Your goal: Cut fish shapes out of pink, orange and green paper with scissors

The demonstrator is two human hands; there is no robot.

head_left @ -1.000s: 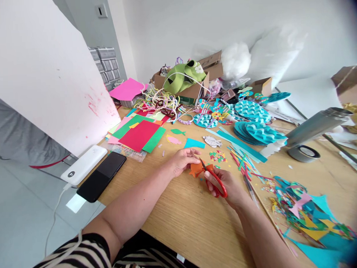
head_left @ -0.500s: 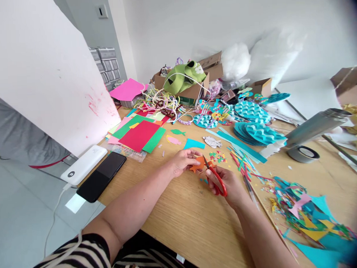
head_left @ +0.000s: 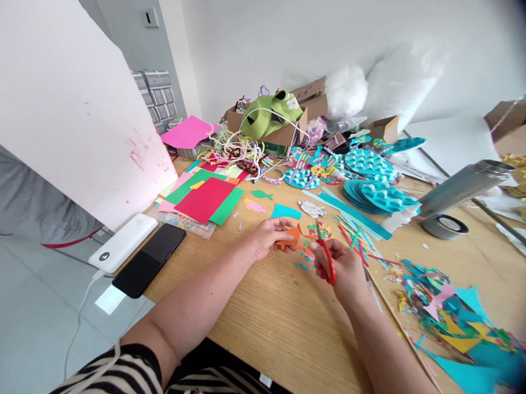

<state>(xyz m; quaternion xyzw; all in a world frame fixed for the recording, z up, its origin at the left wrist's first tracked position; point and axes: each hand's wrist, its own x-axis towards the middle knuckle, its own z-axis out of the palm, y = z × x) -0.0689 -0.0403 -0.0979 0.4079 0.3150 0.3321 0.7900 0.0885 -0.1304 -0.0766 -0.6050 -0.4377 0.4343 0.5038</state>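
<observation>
Orange, in the head view: pinching shaped paper (head_left: 292, 235) with the left hand (head_left: 267, 239) over the table (head_left: 263, 323); gripping red-handled scissors (head_left: 330, 266) in the right hand (head_left: 348, 270), just apart from the left. Probably mid-trimming (scissors off the paper); to snip, bring both together.

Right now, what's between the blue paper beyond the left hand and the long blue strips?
A pale fish cutout lies there, in the head view.
</observation>
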